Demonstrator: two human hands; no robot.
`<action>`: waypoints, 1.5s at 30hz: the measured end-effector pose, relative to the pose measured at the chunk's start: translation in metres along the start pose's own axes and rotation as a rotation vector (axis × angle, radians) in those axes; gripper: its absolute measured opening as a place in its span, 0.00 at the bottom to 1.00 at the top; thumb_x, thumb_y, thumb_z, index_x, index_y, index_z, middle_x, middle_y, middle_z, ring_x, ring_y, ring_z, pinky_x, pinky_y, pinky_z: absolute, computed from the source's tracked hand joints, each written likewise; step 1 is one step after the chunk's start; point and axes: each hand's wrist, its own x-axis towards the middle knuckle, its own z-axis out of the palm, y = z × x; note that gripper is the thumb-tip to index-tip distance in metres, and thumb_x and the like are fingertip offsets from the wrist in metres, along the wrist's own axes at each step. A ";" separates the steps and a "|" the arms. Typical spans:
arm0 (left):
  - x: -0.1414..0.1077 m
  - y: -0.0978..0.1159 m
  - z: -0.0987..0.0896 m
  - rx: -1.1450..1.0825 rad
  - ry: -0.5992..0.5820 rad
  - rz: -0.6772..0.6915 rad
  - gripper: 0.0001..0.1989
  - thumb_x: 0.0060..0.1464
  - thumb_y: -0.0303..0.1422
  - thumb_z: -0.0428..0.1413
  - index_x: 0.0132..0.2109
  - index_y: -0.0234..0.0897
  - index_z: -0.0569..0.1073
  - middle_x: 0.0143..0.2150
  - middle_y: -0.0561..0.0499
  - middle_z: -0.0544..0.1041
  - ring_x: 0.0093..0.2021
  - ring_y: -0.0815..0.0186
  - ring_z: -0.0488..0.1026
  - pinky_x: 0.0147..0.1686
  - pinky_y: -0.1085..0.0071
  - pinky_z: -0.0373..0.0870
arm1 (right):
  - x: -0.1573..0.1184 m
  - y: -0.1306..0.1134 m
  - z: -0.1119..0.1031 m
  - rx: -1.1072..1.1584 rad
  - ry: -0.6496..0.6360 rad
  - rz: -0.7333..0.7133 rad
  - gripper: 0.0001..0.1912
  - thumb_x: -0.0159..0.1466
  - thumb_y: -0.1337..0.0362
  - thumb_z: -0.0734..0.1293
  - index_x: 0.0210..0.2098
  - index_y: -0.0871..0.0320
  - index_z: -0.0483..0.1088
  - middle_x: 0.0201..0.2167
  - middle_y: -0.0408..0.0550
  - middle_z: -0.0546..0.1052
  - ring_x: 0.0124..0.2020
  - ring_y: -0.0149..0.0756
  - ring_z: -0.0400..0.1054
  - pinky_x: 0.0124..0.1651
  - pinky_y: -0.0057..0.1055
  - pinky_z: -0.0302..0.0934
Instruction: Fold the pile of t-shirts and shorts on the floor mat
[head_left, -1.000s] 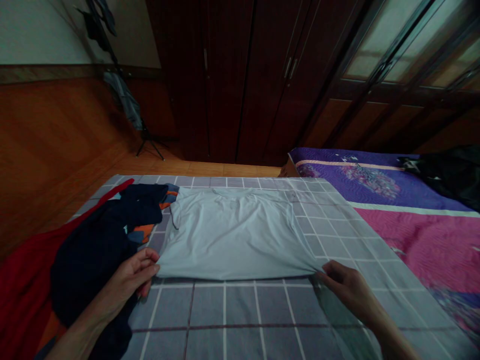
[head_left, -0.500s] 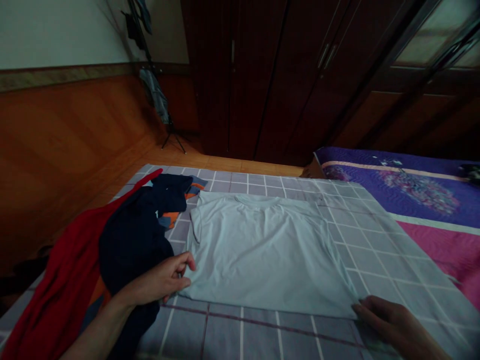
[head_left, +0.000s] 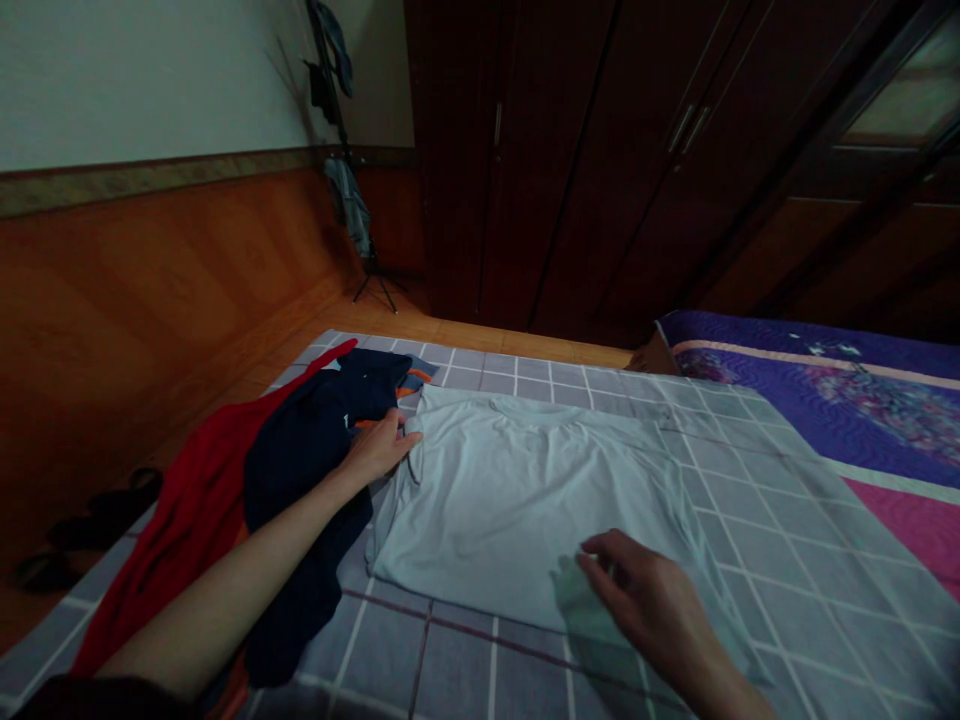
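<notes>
A pale grey-white T-shirt [head_left: 517,500] lies spread on the bed, its collar toward the far side and its lower part doubled over at the near edge. My left hand [head_left: 381,447] is at the shirt's left sleeve, thumb and forefinger a little apart at the cloth's edge. Over the lower right part of the shirt hovers my right hand [head_left: 645,590], fingers loosely curled with a gap to the thumb and nothing held. Under and beside my left forearm lie a dark navy garment [head_left: 292,490] and a red garment [head_left: 180,500].
The clothes rest on a grey checked bedsheet [head_left: 765,500]. A purple and pink cover [head_left: 795,365] lies to the right. Beyond the bed stand a dark wooden wardrobe [head_left: 525,160] and a clothes stand [head_left: 349,200]. Dark shoes [head_left: 97,520] sit on the floor at left.
My left hand has moved up from the shirt's lower left corner to its sleeve. My right hand has let go of the lower right corner and moved left over the shirt. The view has shifted left.
</notes>
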 end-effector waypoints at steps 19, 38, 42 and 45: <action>0.042 0.007 0.021 -0.704 -0.070 -0.040 0.16 0.47 0.46 0.54 0.31 0.37 0.64 0.23 0.57 0.65 0.21 0.71 0.63 0.22 0.76 0.59 | 0.052 -0.157 0.117 -0.277 -0.169 -0.686 0.07 0.56 0.71 0.64 0.35 0.59 0.64 0.30 0.48 0.71 0.29 0.37 0.66 0.26 0.29 0.55; 0.013 0.038 0.023 -0.104 0.251 0.335 0.07 0.57 0.29 0.48 0.42 0.38 0.69 0.47 0.45 0.72 0.52 0.58 0.67 0.54 0.64 0.60 | 0.070 -0.135 0.074 -0.143 -0.073 -0.689 0.09 0.62 0.65 0.61 0.42 0.58 0.66 0.44 0.51 0.70 0.42 0.38 0.64 0.43 0.32 0.59; 0.002 0.047 0.037 0.125 0.098 0.545 0.09 0.60 0.29 0.47 0.45 0.37 0.69 0.44 0.45 0.73 0.48 0.59 0.69 0.49 0.63 0.65 | 0.115 -0.095 0.048 -0.181 -0.048 -0.391 0.12 0.58 0.73 0.62 0.41 0.60 0.71 0.42 0.53 0.73 0.45 0.41 0.66 0.46 0.33 0.60; -0.002 0.049 0.040 0.218 -0.007 0.632 0.08 0.58 0.29 0.51 0.46 0.38 0.70 0.44 0.46 0.73 0.49 0.58 0.68 0.50 0.62 0.65 | 0.143 -0.067 0.040 -0.162 0.004 -0.315 0.17 0.57 0.75 0.62 0.45 0.62 0.71 0.45 0.56 0.73 0.49 0.43 0.65 0.51 0.35 0.59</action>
